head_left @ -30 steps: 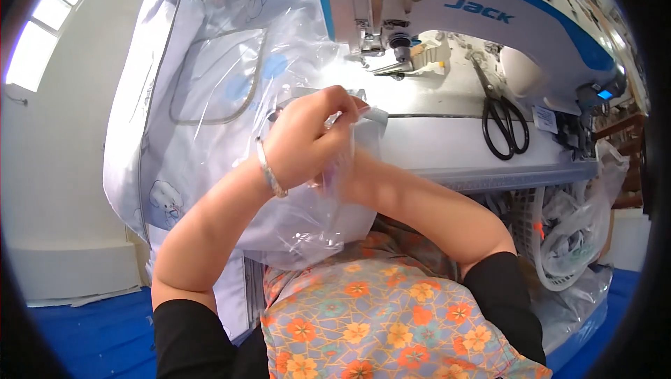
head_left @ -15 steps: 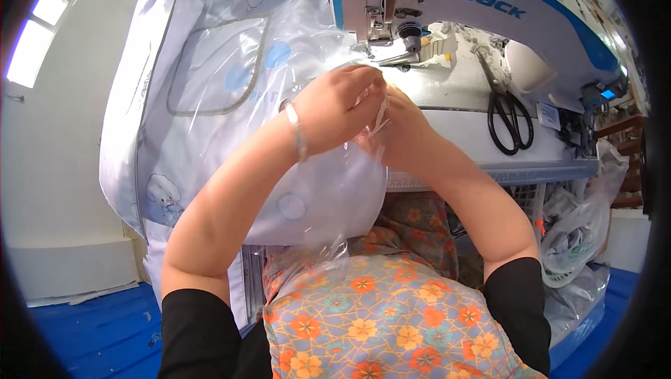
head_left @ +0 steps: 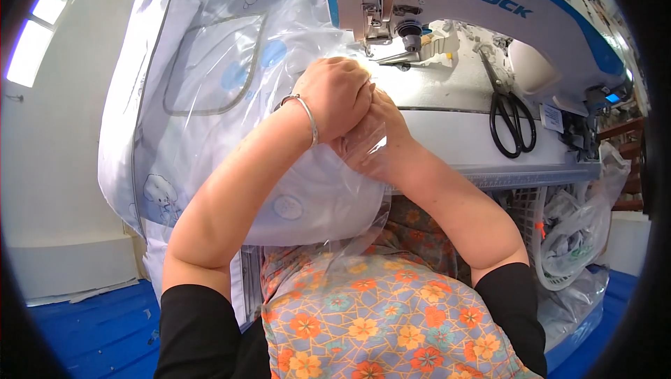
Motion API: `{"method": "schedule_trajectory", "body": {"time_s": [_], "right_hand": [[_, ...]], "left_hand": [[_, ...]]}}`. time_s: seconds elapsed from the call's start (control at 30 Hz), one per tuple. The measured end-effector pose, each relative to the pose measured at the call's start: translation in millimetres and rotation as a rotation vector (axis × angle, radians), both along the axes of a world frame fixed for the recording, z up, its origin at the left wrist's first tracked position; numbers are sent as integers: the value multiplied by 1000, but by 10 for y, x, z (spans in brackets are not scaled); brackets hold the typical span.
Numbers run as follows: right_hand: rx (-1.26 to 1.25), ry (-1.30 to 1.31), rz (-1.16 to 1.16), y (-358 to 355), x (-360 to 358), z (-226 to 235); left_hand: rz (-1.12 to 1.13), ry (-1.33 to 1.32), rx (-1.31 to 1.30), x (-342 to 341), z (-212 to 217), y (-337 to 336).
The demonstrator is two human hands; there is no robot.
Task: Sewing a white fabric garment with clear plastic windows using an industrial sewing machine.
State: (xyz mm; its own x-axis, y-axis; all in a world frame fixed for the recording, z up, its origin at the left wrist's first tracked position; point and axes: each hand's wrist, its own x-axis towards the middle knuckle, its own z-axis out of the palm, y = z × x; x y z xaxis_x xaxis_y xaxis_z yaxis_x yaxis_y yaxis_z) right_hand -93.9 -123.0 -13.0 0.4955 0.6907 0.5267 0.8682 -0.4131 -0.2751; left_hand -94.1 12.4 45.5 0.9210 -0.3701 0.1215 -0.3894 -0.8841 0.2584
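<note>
My left hand [head_left: 335,92], a silvery bangle on its wrist, is closed with its knuckles up, just in front of the sewing machine's needle area [head_left: 374,38]. Pressed against it, my right hand [head_left: 384,134] is closed too, its fingertips mostly hidden behind the left. Both hands grip a bunched clear plastic sheet [head_left: 356,243]; part of the film lies over the right hand, and a fold hangs toward my lap. Beneath and to the left spreads white fabric [head_left: 314,197] with pale blue prints, a cartoon puppy and a grey-piped outline.
The white and blue sewing machine [head_left: 482,2] arches over the back right. Black-handled scissors [head_left: 514,124] lie on the machine bed [head_left: 454,85]. A white basket [head_left: 552,267] with clear plastic stands below the table's right end. A patterned apron [head_left: 391,323] covers my lap.
My left hand has turned knuckles-up and closed over the plastic. My right hand has shifted slightly left, and more film now covers it. A thin pale strip between the fingers is hidden now.
</note>
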Motion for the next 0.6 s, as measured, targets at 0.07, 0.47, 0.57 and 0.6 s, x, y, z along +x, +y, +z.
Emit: {"method": "schedule_trajectory", "body": {"time_s": [0.07,0.47,0.57,0.6], "right_hand": [[-86,6,-21,-15,-17,-16],[-100,30,81,-929,-878,-171],[-21,-34,63,-881,-855,-156],[-14,-28,61,-869,-855,-134]], "left_hand": [[21,10,34,0,-29,-8],[-31,-346,35,-90,-358,27],[-11,-279,71,-60,-359,51],[-10,-282,73,-58,-354,48]]}}
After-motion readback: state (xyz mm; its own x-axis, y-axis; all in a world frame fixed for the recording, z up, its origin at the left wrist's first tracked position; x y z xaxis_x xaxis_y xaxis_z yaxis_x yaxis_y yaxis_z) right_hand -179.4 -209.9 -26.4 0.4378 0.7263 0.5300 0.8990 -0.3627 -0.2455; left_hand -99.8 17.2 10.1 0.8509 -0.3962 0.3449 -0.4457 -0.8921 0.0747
